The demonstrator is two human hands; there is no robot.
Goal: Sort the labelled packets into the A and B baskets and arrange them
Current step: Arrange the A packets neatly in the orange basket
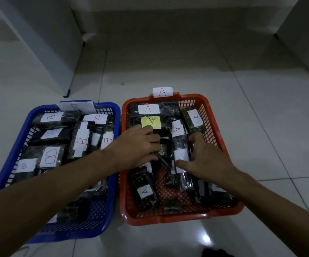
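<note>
We have both hands down in the red basket [217,130], the one tagged A at its far rim, which sits on the tiled floor [261,108] just beside the blue basket [12,156] tagged B. Our left hand [137,145] reaches across from over the blue basket and lies on the dark packets in the middle of the red one, fingers bent over them just below the packet with the yellow A label [150,122]; whether it actually pinches one or only presses, we cannot tell. Our right hand [205,156] lies spread against the long packet with the white label [181,154], thumb along its near side and fingers on its right edge, touching it more than gripping it. The packets look like small dark goods sealed in glossy clear film, each with a paper label stuck on. We judge them light and fairly flat, somewhat stiff inside but with a slick wrapper that will slide against its neighbours. The paper labels seem the weak part, likely to crease or peel if we drag on them. So the better hold, we think, is by the long edges, thumb on one side and fingers on the other, leaving the label face up and readable. The B packets [81,140] already lie in the blue basket, overlapping at odd angles.
</note>
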